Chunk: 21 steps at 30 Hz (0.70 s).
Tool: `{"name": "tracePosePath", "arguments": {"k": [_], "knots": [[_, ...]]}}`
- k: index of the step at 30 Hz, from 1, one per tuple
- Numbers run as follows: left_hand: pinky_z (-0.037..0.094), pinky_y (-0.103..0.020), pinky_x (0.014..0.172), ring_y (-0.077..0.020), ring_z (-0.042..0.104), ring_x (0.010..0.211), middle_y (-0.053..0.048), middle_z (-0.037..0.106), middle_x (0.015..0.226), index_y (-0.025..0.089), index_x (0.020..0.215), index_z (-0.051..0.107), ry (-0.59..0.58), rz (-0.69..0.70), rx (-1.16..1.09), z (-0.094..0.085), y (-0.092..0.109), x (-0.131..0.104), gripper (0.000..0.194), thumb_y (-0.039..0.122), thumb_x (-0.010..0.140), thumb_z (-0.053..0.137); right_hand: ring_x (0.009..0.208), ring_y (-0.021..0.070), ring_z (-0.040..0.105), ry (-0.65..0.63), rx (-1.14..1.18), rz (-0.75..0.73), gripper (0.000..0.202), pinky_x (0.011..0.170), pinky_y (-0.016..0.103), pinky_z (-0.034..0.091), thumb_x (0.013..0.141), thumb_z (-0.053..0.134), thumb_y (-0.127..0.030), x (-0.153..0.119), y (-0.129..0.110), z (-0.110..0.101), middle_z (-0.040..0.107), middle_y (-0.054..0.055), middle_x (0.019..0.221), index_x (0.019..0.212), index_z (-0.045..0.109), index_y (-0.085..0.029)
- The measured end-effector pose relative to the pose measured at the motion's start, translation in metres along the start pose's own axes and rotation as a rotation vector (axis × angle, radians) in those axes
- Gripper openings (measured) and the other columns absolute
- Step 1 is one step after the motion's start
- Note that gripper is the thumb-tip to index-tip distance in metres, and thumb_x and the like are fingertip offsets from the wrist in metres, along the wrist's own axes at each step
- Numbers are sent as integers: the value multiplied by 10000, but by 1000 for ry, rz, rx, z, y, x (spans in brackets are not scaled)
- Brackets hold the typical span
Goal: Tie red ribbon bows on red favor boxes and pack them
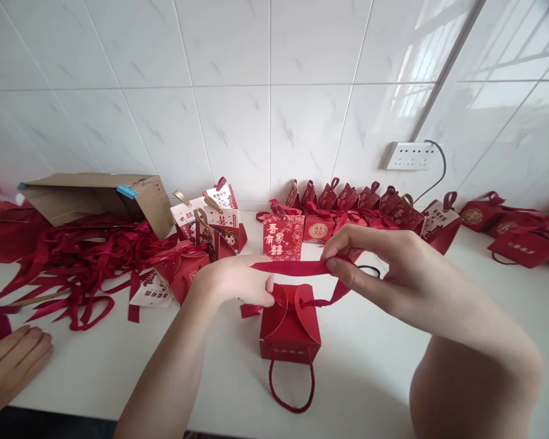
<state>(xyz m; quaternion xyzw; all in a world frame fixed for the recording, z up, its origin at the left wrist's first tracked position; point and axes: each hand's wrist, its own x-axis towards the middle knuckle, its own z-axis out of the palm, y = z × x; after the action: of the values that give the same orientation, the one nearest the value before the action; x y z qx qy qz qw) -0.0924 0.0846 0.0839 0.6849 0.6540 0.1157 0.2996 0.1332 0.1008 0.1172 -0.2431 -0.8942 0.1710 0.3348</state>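
A rope handle lay nearest on the table, the red box just behind. Above, the right hand had ribbon pinched between fingers; the left hand's grip couldn't be told. Gentle, even tension probably best spared the flaps.

a glossy red cardboard box sits upright, its curved top flaps folded inward. a twisted dark-red cord handle loops from its front. a flat crimson satin ribbon stretches straight above the box, one length running down to its right flap.
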Motion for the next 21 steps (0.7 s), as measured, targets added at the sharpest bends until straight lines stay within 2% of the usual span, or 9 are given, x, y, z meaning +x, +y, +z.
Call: {"name": "tracePosePath", "arguments": {"k": [5, 11, 14, 17, 21], "knots": [[292, -220, 435, -119, 477, 518, 33, 565, 638, 238, 607, 552, 112, -19, 149, -17, 7, -12, 135, 275, 724, 495, 566, 137, 544, 72, -51, 52, 101, 436, 239, 357, 861, 512, -189, 2, 3, 2, 605, 9, 687, 788, 566, -233], [269, -233, 400, -136, 484, 413, 41, 524, 449, 238, 785, 615, 0, -16, 93, -27, 8, -20, 194, 376, 790, 479, 530, 122, 510, 129, -124, 82, 113, 442, 235, 363, 863, 502, -176, 4, 5, 5, 596, 1, 658, 778, 557, -227], [259, -238, 389, -132, 497, 395, 42, 539, 490, 240, 855, 647, 5, -22, 111, -32, 4, -27, 234, 405, 779, 500, 529, 117, 506, 144, -129, 122, 118, 452, 229, 373, 858, 504, -176, 4, 2, 4, 592, -12, 648, 764, 553, -227], [264, -245, 418, -129, 507, 431, 22, 565, 569, 236, 757, 638, 81, -35, 155, -36, -4, -34, 212, 411, 768, 518, 528, 107, 513, 145, -150, 198, 115, 471, 219, 391, 862, 519, -211, 4, -1, 3, 609, -23, 660, 762, 574, -226], [190, -274, 421, -118, 393, 349, 20, 415, 437, 209, 527, 486, 134, -133, 180, -41, -15, -44, 274, 371, 739, 548, 526, 106, 538, 187, -124, 260, 123, 464, 207, 407, 856, 561, -298, 4, -3, 3, 640, -20, 670, 766, 605, -226]]}}
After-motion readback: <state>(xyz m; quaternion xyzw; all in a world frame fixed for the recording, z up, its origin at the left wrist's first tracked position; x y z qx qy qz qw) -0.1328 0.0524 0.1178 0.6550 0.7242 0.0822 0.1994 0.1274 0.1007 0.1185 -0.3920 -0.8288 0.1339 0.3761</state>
